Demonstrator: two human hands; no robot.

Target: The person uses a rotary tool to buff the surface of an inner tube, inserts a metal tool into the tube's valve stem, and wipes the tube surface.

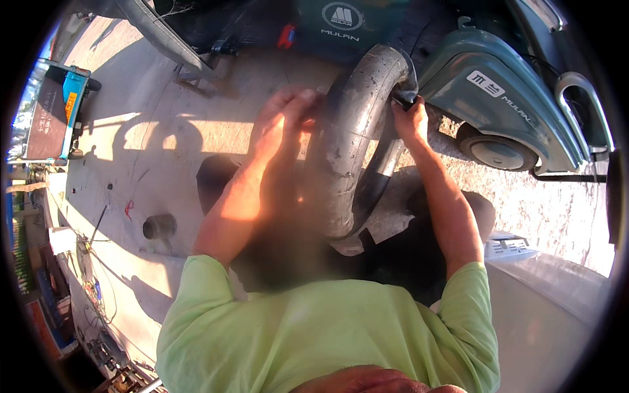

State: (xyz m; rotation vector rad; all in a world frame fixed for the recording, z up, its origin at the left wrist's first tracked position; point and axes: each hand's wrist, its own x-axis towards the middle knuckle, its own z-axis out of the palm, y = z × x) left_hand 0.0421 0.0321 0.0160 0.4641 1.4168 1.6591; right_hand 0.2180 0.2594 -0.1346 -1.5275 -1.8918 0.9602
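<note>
A thick black inner tube (346,144), inflated into a ring, stands upright between my knees, its near curve low in front of me. At its upper right, my right hand (411,121) is closed on the inner side of the ring, where a greyish patch of the tube shows beside my fingertips. Left of the tube is my left hand (283,121), its fingers bent toward the rubber and blurred. I cannot make out whether they touch the tube or hold anything.
A dark green vehicle (504,98) with a small wheel (496,152) is at the right. A short cylindrical container (159,226) lies on the concrete to my left. Farther left are a teal-framed cart (75,111) and cluttered tools (108,347). A small red object (286,37) is ahead.
</note>
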